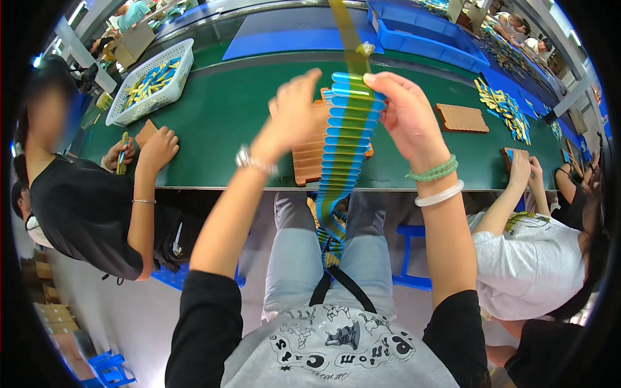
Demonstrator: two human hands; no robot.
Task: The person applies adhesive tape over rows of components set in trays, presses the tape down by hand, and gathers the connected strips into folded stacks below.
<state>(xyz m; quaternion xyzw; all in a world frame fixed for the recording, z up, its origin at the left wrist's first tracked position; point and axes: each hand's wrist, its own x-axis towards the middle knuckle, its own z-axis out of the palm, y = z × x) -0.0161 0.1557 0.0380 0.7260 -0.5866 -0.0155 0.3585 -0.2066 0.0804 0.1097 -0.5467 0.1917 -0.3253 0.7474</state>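
Note:
A long strip of narrow blue-and-yellow pieces [349,139] hangs down over the table's front edge toward my lap. Olive, see-through tape [343,32] runs along its middle and stretches on upward past its top end. At that end my right hand [407,107] pinches the strip's right edge between thumb and fingers. To the left of the strip, my left hand [294,110] is raised, its fingers loosely bent, slightly blurred, with nothing visible in them. Beneath and behind the strip lies a brown grooved board [307,158], partly covered by it.
A white basket [183,68] of loose pieces stands left. Another grooved board [461,118] and a pile of pieces [501,107] lie right. A blue bin [427,48] is at the back. Co-workers sit on both sides, hands on the green table [226,129].

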